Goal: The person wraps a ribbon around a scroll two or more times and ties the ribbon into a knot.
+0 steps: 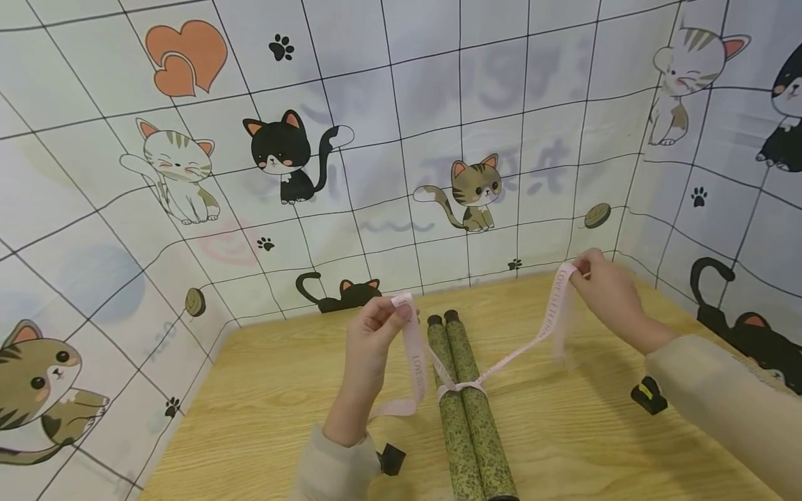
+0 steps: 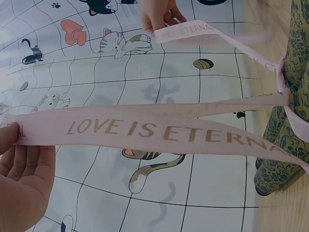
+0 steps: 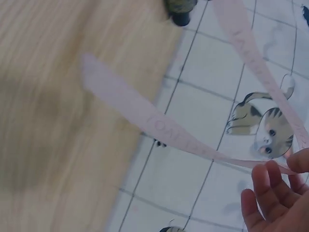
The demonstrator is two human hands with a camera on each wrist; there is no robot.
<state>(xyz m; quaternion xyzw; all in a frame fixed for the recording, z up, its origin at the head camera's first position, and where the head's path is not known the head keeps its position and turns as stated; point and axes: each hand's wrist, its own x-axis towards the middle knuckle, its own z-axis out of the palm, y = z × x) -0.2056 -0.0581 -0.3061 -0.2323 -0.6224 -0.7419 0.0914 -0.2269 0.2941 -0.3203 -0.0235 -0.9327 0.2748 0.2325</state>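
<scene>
The pink ribbon (image 1: 415,362) passes around two green patterned rolls (image 1: 459,431) that lie side by side on the wooden table (image 1: 282,403), and from there its two lengths rise to the person's fingers. The left hand (image 1: 370,344) has one length pinched between thumb and fingers, raised just to the left of the rolls' dark far ends; below that pinch the lettered tail drops between hand and rolls, then bends away low toward the wrist. Across from it, the right hand (image 1: 610,303) nips the other length between thumb and fingers, held farther out from the rolls, with a loose tail hanging under the grip. On that side the ribbon slants down and narrows to a thin strip where it meets the band across the rolls
</scene>
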